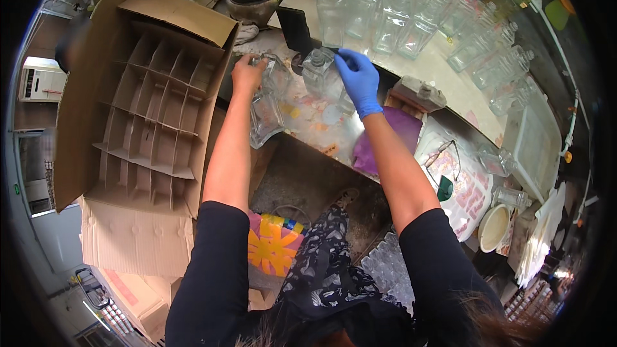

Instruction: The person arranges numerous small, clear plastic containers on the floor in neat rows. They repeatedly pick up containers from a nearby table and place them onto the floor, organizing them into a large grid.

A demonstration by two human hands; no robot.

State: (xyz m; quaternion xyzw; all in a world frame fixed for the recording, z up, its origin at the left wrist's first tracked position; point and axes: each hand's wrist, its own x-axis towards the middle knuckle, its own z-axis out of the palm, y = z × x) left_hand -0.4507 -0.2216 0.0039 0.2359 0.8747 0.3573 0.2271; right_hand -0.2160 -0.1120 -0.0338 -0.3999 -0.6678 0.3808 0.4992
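Observation:
My bare left hand [247, 77] is closed on a clear glass bottle [275, 77] at the left end of the worktable. Just below that hand, another clear glass bottle [265, 115] lies at the table's edge. My right hand [360, 77], in a blue glove, has its fingertips pinched at the upper right edge of a square-shouldered glass bottle [315, 72]. This bottle has an uncapped threaded neck. Its far fingers are partly hidden. Behind it stands a black upright plate [295, 29].
A cardboard box [212, 154] with divider cells stands at the left. Several glass bottles [392, 22] line the raised board [443, 71] at the far right. A purple cloth [389, 138], a block [418, 93] and a white bag [466, 183] lie right of my right hand.

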